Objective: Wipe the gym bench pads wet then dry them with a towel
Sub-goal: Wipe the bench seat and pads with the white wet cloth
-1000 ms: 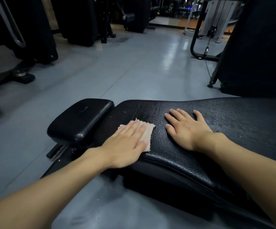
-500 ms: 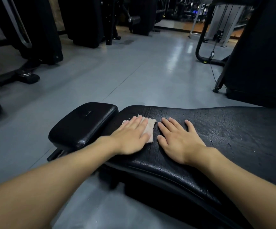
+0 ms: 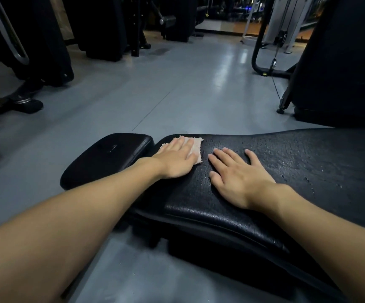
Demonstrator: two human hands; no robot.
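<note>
A long black bench pad (image 3: 297, 162) runs across the lower right, its cracked surface glistening with wet droplets. A smaller black pad (image 3: 109, 156) adjoins its left end. My left hand (image 3: 176, 159) lies flat on a small pale pink cloth (image 3: 195, 147) at the far left corner of the long pad, fingers together, pressing it down. Most of the cloth is hidden under the palm. My right hand (image 3: 240, 178) rests flat and bare on the pad just right of the cloth, fingers spread.
Grey floor (image 3: 177, 88) stretches ahead. Dark gym machines (image 3: 41, 40) stand at the left and back. A black padded machine (image 3: 341, 62) with a cable and a curved frame (image 3: 258, 51) stands at the right, close behind the bench.
My left hand has slid the cloth away from me, from the pad's middle to its far left corner. My right hand has shifted slightly along with it, staying flat.
</note>
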